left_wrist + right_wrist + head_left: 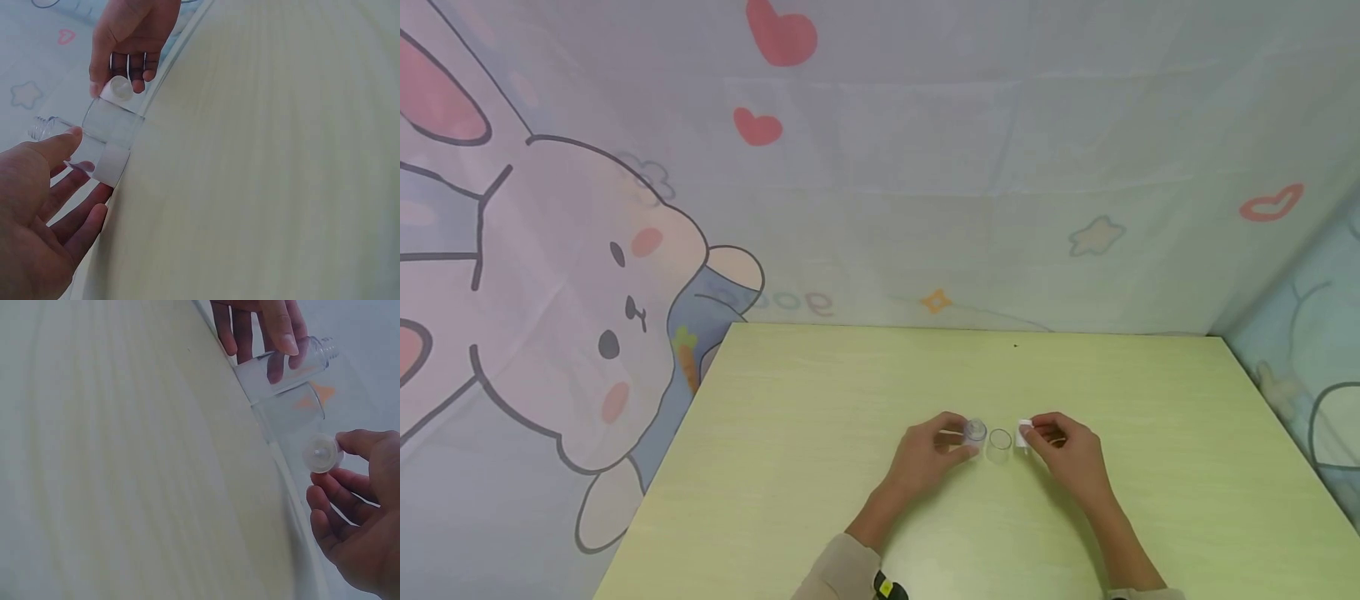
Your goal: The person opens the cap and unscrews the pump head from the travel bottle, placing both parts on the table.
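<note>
My left hand point(925, 456) holds a small clear bottle point(94, 147) between thumb and fingers. The bottle stands upright on the table, its threaded neck uncapped and a whitish band round its base. Beside it stands a clear cylindrical cover point(290, 407), its round rim facing up in the head view. My right hand point(1070, 454) pinches a white cap point(1024, 433) just right of the cover. The hollow round underside of this cap point(321, 454) shows in the right wrist view. Neither hand visibly grips the cover.
Both hands work over a pale yellow table point(820, 392). Behind it hangs a light cloth backdrop point(925, 167) printed with a rabbit, hearts and stars. A small dark speck point(1016, 346) lies near the table's back edge.
</note>
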`<state>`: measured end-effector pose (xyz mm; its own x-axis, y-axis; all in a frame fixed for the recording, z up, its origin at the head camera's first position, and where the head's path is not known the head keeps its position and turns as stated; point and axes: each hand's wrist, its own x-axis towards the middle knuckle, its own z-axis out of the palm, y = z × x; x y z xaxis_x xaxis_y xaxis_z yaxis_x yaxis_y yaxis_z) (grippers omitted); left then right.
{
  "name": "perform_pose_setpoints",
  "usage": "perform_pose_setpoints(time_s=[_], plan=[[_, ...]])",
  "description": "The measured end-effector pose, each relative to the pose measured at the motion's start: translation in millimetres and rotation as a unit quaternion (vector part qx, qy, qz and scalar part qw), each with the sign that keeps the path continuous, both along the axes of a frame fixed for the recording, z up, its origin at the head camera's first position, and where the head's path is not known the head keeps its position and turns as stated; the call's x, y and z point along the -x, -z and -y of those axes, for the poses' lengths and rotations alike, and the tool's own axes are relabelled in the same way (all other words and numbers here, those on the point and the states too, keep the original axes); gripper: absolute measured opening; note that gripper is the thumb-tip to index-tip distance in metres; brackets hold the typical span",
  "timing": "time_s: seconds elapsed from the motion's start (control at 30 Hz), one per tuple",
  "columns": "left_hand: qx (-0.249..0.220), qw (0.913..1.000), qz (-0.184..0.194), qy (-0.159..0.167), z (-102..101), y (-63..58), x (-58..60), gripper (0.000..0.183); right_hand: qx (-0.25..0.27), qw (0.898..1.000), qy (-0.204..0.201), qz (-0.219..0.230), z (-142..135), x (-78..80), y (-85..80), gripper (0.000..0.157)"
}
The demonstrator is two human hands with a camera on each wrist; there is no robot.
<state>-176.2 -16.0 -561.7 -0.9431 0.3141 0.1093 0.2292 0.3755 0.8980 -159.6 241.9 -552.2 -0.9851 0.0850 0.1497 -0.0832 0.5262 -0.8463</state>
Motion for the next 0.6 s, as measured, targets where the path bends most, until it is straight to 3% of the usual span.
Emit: perform_pose_setpoints(time_s=[0.6], plan=[[0.001, 1.0000, -0.002, 0.001, 0.2, -0.6, -0.4, 0.032, -0.030, 0.999, -0.011, 0.033, -1.2, -3.6, 2.1, 0.034]])
